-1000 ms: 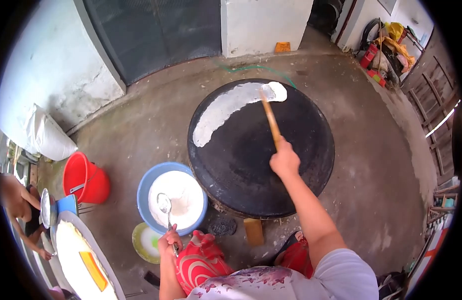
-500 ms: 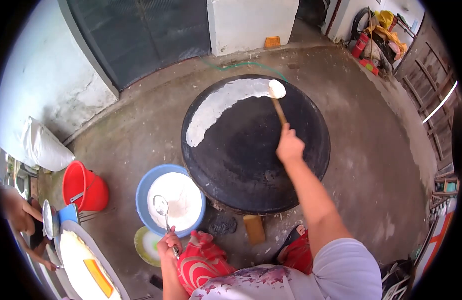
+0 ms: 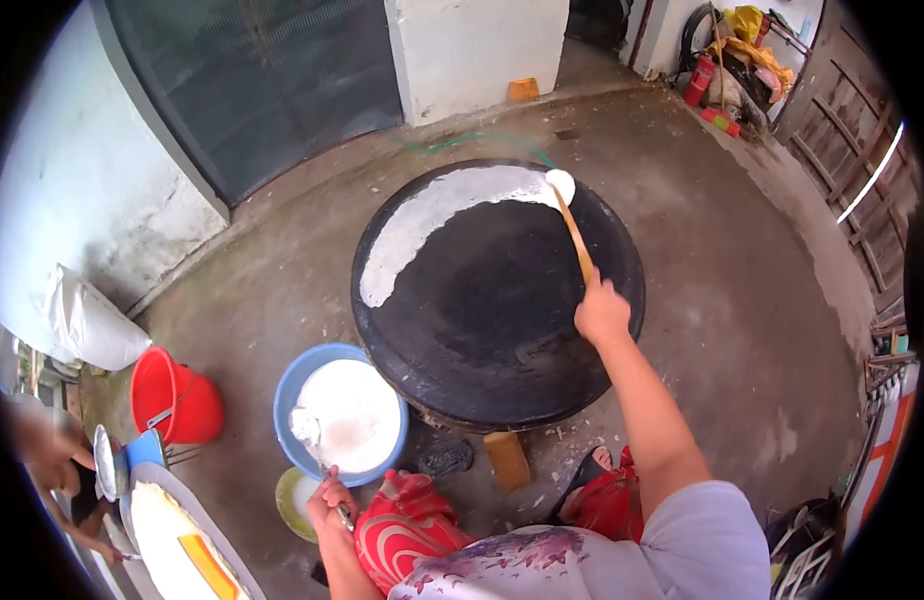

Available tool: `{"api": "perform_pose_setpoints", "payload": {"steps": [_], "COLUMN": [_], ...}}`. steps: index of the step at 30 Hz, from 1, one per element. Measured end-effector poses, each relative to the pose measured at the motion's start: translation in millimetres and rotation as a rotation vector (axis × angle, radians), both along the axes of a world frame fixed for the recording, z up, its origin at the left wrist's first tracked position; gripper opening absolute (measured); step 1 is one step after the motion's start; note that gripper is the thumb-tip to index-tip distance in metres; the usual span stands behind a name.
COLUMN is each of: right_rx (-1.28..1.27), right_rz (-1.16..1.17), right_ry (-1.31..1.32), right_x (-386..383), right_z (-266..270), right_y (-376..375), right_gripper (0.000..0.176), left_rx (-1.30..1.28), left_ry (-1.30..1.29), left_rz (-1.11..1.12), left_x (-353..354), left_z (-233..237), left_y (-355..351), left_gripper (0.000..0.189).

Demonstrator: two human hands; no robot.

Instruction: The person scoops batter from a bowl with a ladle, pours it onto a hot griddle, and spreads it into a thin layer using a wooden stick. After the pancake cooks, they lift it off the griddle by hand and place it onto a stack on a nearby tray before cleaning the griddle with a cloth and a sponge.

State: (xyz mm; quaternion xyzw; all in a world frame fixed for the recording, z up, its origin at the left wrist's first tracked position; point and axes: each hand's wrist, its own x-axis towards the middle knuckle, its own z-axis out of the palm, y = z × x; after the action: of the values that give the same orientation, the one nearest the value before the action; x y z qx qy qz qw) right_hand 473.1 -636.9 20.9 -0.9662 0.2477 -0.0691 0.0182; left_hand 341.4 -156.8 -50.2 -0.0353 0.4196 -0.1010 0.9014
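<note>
My right hand (image 3: 604, 312) is closed around a wooden-handled spreader (image 3: 579, 245). A rounded white lump (image 3: 560, 186) sits at its far end, at the back right of a large round black griddle (image 3: 472, 310). From that lump a curved band of thin white batter (image 3: 412, 228) runs along the back and left rim. My left hand (image 3: 332, 500) grips the handle of a metal ladle (image 3: 307, 430), whose white-coated bowl is over the blue basin (image 3: 288, 385). White batter (image 3: 362, 415) fills much of the basin.
A green bowl (image 3: 287, 505) with white liquid stands beside the basin. A red bucket (image 3: 202, 405) and white sack (image 3: 92, 320) are at left. A board with a pale round sheet (image 3: 172, 530) is at lower left, near another person (image 3: 57, 450). A brick (image 3: 507, 460) lies before the griddle.
My right hand has moved right and slightly toward me, drawing the spreader along the griddle's rim. The white band reaches a little farther right. The ladle's bowl has shifted lower over the basin.
</note>
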Motion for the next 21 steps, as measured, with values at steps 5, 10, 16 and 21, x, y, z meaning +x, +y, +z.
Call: {"api": "perform_pose_setpoints", "payload": {"steps": [5, 10, 16, 21], "right_rx": [0.677, 1.003, 1.243, 1.125], "right_rz": [0.238, -0.014, -0.252, -0.263], "right_ry": [-0.387, -0.469, -0.199, -0.306], "right_x": [-45, 0, 28, 31], "right_z": [-18, -35, -14, -35], "right_y": [-32, -96, -105, -119], "right_gripper": [0.032, 0.037, 0.036, 0.033], "left_rx": [0.105, 0.072, 0.08, 0.087], "left_ry": [0.005, -0.109, -0.178, -0.127], "left_rz": [0.066, 0.065, 0.051, 0.013], "left_x": [1, -6, -11, -7], "left_z": [40, 78, 102, 95], "left_y": [0, -6, -35, -49], "left_gripper": [0.025, 0.027, 0.029, 0.028]}}
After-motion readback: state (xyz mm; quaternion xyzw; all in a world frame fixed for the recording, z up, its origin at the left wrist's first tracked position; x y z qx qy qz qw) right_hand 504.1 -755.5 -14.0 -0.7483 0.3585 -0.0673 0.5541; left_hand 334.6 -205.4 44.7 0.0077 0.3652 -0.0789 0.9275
